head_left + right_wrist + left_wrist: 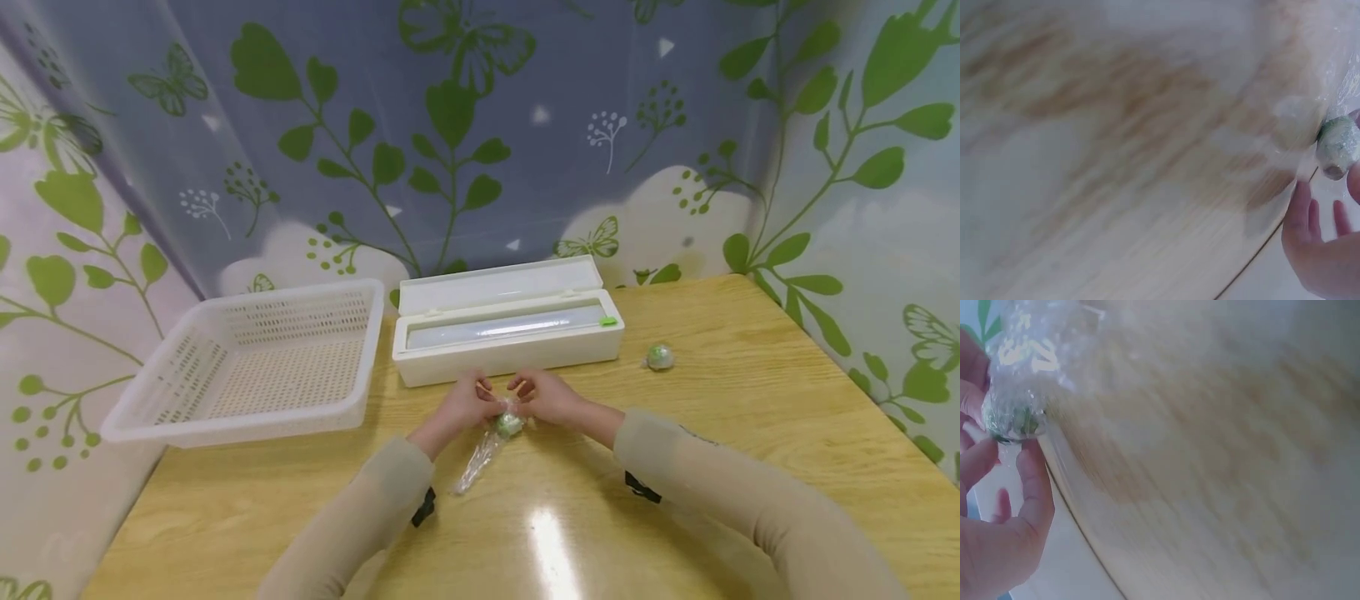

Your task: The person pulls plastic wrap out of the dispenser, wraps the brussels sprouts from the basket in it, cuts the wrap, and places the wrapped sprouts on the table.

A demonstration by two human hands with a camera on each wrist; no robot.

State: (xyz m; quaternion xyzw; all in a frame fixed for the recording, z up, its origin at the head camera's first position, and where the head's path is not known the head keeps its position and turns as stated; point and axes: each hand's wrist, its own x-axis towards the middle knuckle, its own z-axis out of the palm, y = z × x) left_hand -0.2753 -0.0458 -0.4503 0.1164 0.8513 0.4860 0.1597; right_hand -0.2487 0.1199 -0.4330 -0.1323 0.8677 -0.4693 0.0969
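Observation:
Over the table, both hands meet at a small round green-and-white thing [509,425] wrapped in clear plastic film. My left hand [468,404] pinches the film at the thing's far side, with thumb and forefinger curled. From the other side my right hand [551,398] pinches the film as well. A loose tail of film [477,467] trails toward the near left. In the left wrist view, fingertips touch the wrapped thing [1016,422] from below. The right wrist view shows it [1338,147] at the right edge, partly cut off. Its exact kind cannot be told.
Just behind the hands stands a long white box [510,358], lid [498,285] raised, with a roll of film [506,327] inside. A white plastic basket [367,367] sits to the left. Another wrapped round thing [660,357] lies right of the box. Patterned curtains surround the wooden table [750,400].

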